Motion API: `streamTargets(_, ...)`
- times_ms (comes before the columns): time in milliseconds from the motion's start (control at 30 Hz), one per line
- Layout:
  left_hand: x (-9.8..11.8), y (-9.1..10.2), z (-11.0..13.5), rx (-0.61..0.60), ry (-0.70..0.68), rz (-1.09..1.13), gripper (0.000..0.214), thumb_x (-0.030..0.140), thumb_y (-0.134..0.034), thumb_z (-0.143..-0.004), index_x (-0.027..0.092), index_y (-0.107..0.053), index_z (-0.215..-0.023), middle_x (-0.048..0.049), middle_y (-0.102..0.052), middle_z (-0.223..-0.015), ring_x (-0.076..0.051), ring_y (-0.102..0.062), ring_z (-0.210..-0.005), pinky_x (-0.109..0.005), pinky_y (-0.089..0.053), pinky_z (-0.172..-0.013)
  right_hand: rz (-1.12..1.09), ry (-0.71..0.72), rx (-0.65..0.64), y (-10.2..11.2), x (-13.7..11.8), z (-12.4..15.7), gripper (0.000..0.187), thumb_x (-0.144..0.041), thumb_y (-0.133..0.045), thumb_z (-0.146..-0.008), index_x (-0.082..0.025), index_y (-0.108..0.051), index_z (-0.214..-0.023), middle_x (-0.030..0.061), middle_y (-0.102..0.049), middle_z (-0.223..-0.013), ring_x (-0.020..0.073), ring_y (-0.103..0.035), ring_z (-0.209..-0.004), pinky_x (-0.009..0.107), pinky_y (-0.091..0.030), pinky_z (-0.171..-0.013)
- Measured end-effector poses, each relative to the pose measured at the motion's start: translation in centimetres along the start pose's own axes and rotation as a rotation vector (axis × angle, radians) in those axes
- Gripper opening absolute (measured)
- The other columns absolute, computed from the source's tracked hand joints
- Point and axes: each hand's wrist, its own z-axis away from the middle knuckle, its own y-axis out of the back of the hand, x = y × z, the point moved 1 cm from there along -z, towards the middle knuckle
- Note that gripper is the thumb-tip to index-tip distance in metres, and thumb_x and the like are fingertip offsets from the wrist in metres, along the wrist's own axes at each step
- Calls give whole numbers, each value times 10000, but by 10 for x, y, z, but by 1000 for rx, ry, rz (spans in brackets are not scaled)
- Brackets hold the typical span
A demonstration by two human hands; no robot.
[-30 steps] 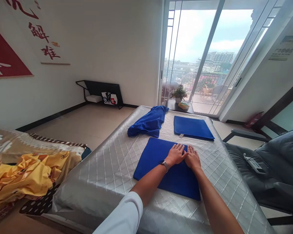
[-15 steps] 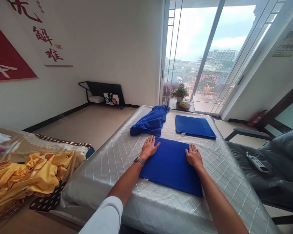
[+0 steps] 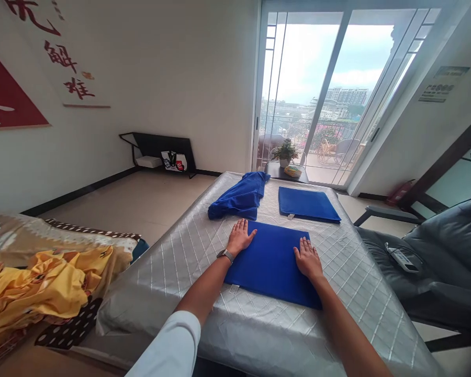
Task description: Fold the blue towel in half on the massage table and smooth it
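On the white scroll (image 3: 73,57) at the upper left, red characters read 解 and 难, below one cut by the frame's top edge. The red banner (image 3: 13,91) at the far left shows part of a white character. Lettering is too faint to read on the wall sign (image 3: 439,90), upper right, as is the print on the bag (image 3: 174,161), left of centre.

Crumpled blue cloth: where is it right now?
In the head view, the crumpled blue cloth lies toward the far left of the silver quilted surface, just beyond the bare left hand and left of the farther flat blue rectangular cloth.
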Motion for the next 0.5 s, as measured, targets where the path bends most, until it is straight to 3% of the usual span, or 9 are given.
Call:
streamTargets(100, 3, 7, -4, -73, 27, -29, 850, 644, -206, -1002, 6, -294, -1557, -214, -273, -1631, -303, -241, -1522, -433, -176, -1238, -2, -17, -8, -2, 0, 4, 676, -419, -151, -1032, -58, -203, -1601, 92, -179, -1681, 202, -139, -1548, 375, -86, -1247)
streamTargets(200, 26, 12, -5, -55, 50, -38, 876, 642, -205, -1002, -43, -308, -1538, -253, -297, -1609, -332, -249, -1516, -445, -171, -1241, -16, -17, -6, -2, -1, 3, 675, -417, -161, -1031, -59, -204, -1601, 96, -180, -1681, 203, -133, -1549, 379, -88, -1248)
streamTargets(400, 142, -11, 20, -10, -384, 89, 744, 556, -124, -1035, 72, -334, -1560, -150, -334, -1623, -243, -255, -1521, -398, -206, -1245, -10, 3, 0, -1, 0, 5, 662, -374, -178, -1023, -47, -211, -1597, 112, -184, -1678, 207, -135, -1549, 381, -100, -1248)
streamTargets(500, 178, -23, 35, -15, -489, 121, 695, 499, -109, -1048, 88, -333, -1562, -128, -328, -1629, -220, -246, -1524, -396, -205, -1248, 29, 36, -5, -1, 2, 8, 635, -307, -206, -1011, -73, -224, -1601, 100, -161, -1684, 201, -126, -1550, 366, -107, -1243)
